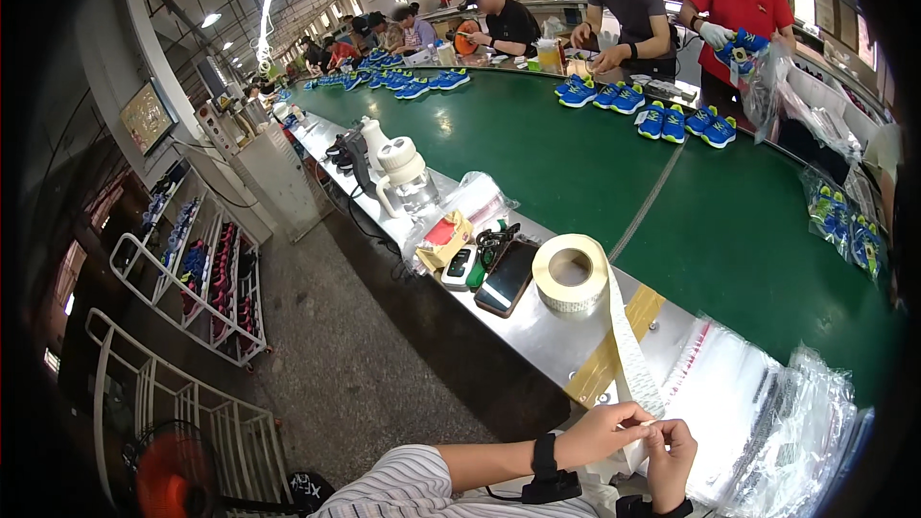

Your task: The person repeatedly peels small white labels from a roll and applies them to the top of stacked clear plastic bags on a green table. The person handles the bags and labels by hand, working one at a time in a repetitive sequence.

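A large roll of white labels (570,273) lies on the metal ledge, and its label strip (628,350) runs down from it to my hands. My left hand (597,434) pinches a small whitish piece at the strip's lower end. Close against it, my right hand (672,463) also has thumb and finger pinched together at the same spot. The piece between the fingertips is mostly hidden, but looks like a label. Right beside my right hand lies a stack of clear plastic bags (734,412), spread along the ledge.
A green conveyor belt (537,173) carries blue shoes (662,122) in pairs and bagged shoes (844,225). On the ledge lie a phone (507,278) and a clear jug (408,177). Co-workers (737,10) stand across the belt. Shoe racks (206,278) and a fan (173,475) stand left.
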`<state>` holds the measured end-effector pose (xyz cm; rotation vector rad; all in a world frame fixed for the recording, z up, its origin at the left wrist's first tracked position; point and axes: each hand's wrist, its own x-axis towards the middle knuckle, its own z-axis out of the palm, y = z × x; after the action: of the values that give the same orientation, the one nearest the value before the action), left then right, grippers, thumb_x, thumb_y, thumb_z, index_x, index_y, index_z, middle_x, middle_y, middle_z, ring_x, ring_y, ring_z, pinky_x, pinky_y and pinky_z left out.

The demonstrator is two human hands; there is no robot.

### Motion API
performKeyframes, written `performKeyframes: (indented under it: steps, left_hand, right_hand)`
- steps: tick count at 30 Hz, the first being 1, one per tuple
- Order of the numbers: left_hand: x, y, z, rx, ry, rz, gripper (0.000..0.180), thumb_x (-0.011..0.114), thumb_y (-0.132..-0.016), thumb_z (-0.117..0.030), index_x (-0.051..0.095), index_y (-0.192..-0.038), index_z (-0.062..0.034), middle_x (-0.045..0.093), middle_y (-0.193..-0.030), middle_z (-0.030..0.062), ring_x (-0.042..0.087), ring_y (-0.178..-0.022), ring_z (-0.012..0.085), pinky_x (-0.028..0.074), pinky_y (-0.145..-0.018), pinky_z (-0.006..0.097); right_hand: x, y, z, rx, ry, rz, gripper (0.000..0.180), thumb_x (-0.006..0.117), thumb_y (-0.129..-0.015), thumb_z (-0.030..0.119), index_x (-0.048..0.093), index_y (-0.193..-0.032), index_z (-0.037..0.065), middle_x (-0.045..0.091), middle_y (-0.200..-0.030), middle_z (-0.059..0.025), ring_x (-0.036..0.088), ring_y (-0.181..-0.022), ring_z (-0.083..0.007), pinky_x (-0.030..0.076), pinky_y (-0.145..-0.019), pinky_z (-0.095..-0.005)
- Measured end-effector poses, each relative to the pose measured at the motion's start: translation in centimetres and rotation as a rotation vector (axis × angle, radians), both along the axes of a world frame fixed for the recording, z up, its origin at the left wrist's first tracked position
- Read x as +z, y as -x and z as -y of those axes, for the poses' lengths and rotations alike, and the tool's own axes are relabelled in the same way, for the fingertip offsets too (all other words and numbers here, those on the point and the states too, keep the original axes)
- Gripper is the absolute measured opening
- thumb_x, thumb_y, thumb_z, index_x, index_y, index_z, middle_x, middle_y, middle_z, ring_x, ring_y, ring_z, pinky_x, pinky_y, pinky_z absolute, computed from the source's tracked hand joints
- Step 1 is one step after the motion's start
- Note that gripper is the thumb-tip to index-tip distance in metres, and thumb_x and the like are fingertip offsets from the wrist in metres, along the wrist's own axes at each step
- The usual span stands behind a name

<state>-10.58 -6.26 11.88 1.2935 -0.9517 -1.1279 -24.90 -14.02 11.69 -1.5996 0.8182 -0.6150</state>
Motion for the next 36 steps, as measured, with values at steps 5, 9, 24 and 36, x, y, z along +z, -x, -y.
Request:
performKeyframes:
  steps: [5,9,24,36]
  left_hand:
    - [-0.5,-3.4,0.5,0.141,0.068,-0.167,0.018,0.055,-0.093,-0.010,0.059,-0.105,0.0029,0.061,-0.089,0.0016,0.053,-0.079,0.0049,0.044,-0.070,0.019]
    - [2.5,-2.8,2.1,-0.070,0.176,0.341,0.033,0.055,-0.093,-0.022,0.055,-0.114,0.0037,0.060,-0.108,0.0138,0.056,-0.102,0.0217,0.046,-0.087,0.033]
    - [-3.1,0.9,3.2,-0.503,0.165,1.236,0.062,0.063,-0.082,-0.041,0.051,-0.124,0.0022,0.042,-0.138,0.0184,0.035,-0.132,0.0307,0.031,-0.103,0.050]
    - [3.0,-0.7,10.1,-0.658,-0.008,-0.099,0.054,0.039,-0.098,-0.038,0.043,-0.129,0.0063,0.054,-0.124,0.0238,0.050,-0.120,0.0291,0.035,-0.104,0.043]
  right_hand:
    - [-0.1,1.0,0.0,-0.026,-0.041,-0.078,0.020,0.059,-0.091,0.015,0.055,-0.080,-0.001,0.054,-0.067,-0.0018,0.047,-0.062,-0.0080,0.039,-0.057,-0.0228]
    - [-3.2,3.5,1.9,-0.006,0.319,-0.200,0.014,0.062,-0.087,0.010,0.054,-0.080,0.001,0.057,-0.070,-0.0077,0.053,-0.061,-0.0185,0.042,-0.056,-0.0289]
    - [-4.6,2.3,5.2,-0.534,0.753,-0.492,0.031,0.074,-0.069,0.021,0.054,-0.088,0.007,0.051,-0.106,-0.0108,0.045,-0.105,-0.0294,0.031,-0.090,-0.0429]
    - [-4.6,7.4,5.3,-0.574,0.497,-0.260,0.006,0.059,-0.081,0.008,0.062,-0.085,0.004,0.059,-0.080,-0.0111,0.055,-0.080,-0.0306,0.044,-0.069,-0.0384]
